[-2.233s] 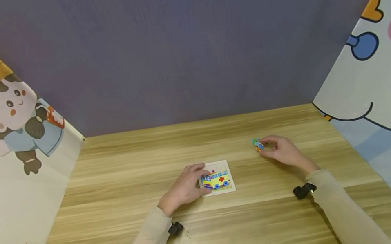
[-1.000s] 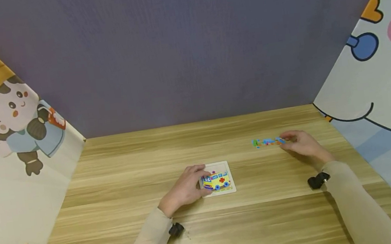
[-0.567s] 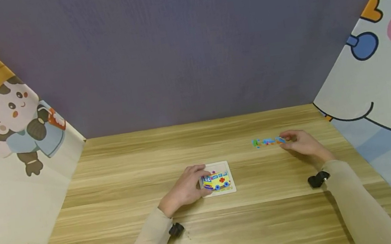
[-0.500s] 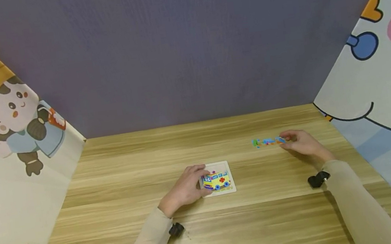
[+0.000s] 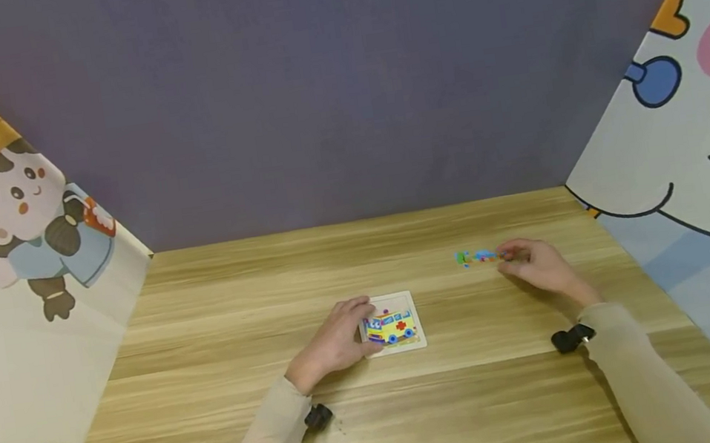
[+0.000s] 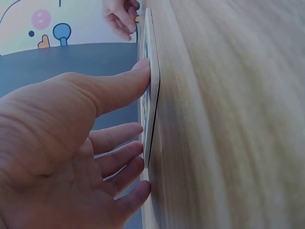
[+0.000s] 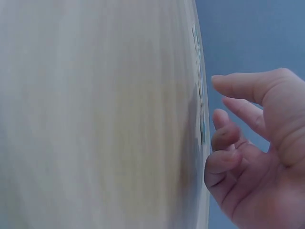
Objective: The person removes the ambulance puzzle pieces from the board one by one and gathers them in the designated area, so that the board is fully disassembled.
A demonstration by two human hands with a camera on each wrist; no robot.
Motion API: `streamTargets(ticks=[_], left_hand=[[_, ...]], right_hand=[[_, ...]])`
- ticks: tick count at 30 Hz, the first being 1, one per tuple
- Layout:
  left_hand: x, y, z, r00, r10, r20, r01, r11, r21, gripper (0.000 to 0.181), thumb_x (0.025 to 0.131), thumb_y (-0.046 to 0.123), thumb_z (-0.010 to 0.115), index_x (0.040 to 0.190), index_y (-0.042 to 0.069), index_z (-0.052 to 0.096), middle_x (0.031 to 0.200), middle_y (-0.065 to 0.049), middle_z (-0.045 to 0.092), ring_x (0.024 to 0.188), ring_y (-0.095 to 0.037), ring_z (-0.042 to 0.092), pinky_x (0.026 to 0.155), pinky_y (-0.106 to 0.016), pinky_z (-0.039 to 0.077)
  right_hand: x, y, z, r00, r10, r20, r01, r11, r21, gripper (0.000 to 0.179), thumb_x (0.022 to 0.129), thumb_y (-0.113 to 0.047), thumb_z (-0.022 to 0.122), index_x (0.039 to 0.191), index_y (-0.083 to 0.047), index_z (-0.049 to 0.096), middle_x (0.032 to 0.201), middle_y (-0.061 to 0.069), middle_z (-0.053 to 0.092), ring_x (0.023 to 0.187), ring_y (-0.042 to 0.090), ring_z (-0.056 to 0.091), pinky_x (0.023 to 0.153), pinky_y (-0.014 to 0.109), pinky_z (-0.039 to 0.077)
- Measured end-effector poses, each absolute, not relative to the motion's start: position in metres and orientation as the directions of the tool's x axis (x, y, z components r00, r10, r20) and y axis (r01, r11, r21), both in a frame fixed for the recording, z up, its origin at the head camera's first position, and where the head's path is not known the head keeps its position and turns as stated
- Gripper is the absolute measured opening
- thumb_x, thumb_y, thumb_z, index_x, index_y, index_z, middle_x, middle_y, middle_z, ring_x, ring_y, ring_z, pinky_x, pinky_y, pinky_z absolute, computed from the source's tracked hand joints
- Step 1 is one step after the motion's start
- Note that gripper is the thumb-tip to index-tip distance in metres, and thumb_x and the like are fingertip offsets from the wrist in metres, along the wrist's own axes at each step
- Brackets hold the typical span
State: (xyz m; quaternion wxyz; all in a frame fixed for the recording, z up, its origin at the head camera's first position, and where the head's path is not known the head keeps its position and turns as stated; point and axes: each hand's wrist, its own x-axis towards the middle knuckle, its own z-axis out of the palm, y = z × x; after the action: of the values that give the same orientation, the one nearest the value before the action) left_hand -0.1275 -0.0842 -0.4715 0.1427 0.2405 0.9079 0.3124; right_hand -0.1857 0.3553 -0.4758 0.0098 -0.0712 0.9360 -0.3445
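Observation:
A small square puzzle board (image 5: 402,302) with a pale frame and a yellow ambulance picture lies flat on the table. My left hand (image 5: 333,340) rests at its left side, thumb and fingertips touching the board; in the left wrist view the thumb (image 6: 121,88) lies on its face and the other fingers reach its edge. Further right, several small puzzle pieces (image 5: 483,255) in green, blue and orange lie in a row. My right hand (image 5: 539,268) is over the right end of that row, partly covering it. In the right wrist view its thumb and fingers stand apart with nothing between them.
The wood-grain table (image 5: 380,413) ends at a dark grey-blue back panel (image 5: 337,89). Cartoon-printed side panels stand at left (image 5: 16,311) and right (image 5: 672,172). Each wrist wears a small black camera.
My right hand moved right along the row of pieces, uncovering more of them, then shifted slightly back left. My left hand and the puzzle board stayed in place.

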Motion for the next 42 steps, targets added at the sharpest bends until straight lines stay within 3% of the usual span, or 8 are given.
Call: streamTargets(ticks=[6,10,17,22,26,33,42], left_hand=[[-0.129,-0.083,-0.473,-0.85,0.511,-0.126,0.324,0.697,0.64,0.077,0.093,0.029,0.083,0.156,0.0,0.049,0.171,-0.014,0.038,0.159,-0.037,0.032,0.132,-0.056,0.029],[-0.129,-0.083,-0.47,-0.858,0.495,-0.137,0.311,0.713,0.628,0.079,0.093,0.029,0.084,0.156,-0.002,0.049,0.171,-0.014,0.038,0.159,-0.038,0.032,0.132,-0.055,0.03],[-0.128,-0.085,-0.468,-0.865,0.481,-0.143,0.303,0.728,0.615,0.08,0.092,0.031,0.085,0.155,-0.004,0.049,0.17,-0.014,0.038,0.159,-0.037,0.033,0.131,-0.054,0.032],[-0.129,-0.086,-0.468,-0.87,0.473,-0.139,0.294,0.723,0.625,0.081,0.092,0.031,0.086,0.155,-0.005,0.049,0.17,-0.014,0.039,0.158,-0.037,0.034,0.13,-0.053,0.034],[-0.13,-0.085,-0.467,-0.87,0.473,-0.14,0.294,0.725,0.623,0.082,0.092,0.032,0.086,0.155,-0.005,0.049,0.169,-0.014,0.041,0.157,-0.036,0.035,0.13,-0.053,0.035],[-0.132,-0.082,-0.468,-0.864,0.485,-0.138,0.319,0.738,0.596,0.08,0.092,0.034,0.086,0.154,-0.003,0.051,0.167,-0.015,0.044,0.156,-0.037,0.038,0.129,-0.054,0.036],[-0.131,-0.082,-0.466,-0.855,0.504,-0.118,0.342,0.721,0.603,0.074,0.097,0.031,0.081,0.153,-0.006,0.051,0.165,-0.018,0.045,0.154,-0.039,0.039,0.129,-0.054,0.036]], right_hand=[[-0.181,0.334,-0.475,-0.978,-0.204,0.045,-0.181,0.72,-0.67,0.034,0.103,-0.023,0.073,0.13,-0.003,0.072,0.117,0.019,0.075,0.076,0.009,0.062,0.067,0.024,0.052],[-0.177,0.314,-0.476,-0.968,-0.247,0.029,-0.202,0.711,-0.674,0.033,0.103,-0.025,0.072,0.129,-0.005,0.073,0.115,0.014,0.075,0.074,0.012,0.059,0.066,0.024,0.05],[-0.168,0.274,-0.477,-0.939,-0.343,-0.011,-0.233,0.661,-0.713,0.032,0.103,-0.022,0.072,0.13,-0.004,0.072,0.114,0.01,0.075,0.09,0.013,0.065,0.07,0.023,0.054],[-0.159,0.238,-0.475,-0.919,-0.386,-0.077,-0.178,0.581,-0.794,0.033,0.103,-0.017,0.071,0.132,-0.002,0.07,0.112,0.011,0.074,0.077,0.016,0.067,0.061,0.029,0.061],[-0.153,0.206,-0.472,-0.903,-0.421,-0.088,-0.169,0.536,-0.827,0.03,0.101,-0.014,0.072,0.129,-0.001,0.071,0.108,0.011,0.074,0.077,0.016,0.069,0.063,0.028,0.063],[-0.147,0.163,-0.472,-0.855,-0.515,-0.053,-0.259,0.515,-0.817,0.028,0.1,-0.017,0.074,0.125,-0.004,0.074,0.103,0.005,0.076,0.084,0.009,0.069,0.072,0.024,0.059],[-0.146,0.138,-0.474,-0.846,-0.526,-0.087,-0.313,0.622,-0.718,0.036,0.095,-0.02,0.082,0.125,-0.003,0.074,0.083,-0.004,0.063,0.07,0.006,0.054,0.064,0.02,0.047]])
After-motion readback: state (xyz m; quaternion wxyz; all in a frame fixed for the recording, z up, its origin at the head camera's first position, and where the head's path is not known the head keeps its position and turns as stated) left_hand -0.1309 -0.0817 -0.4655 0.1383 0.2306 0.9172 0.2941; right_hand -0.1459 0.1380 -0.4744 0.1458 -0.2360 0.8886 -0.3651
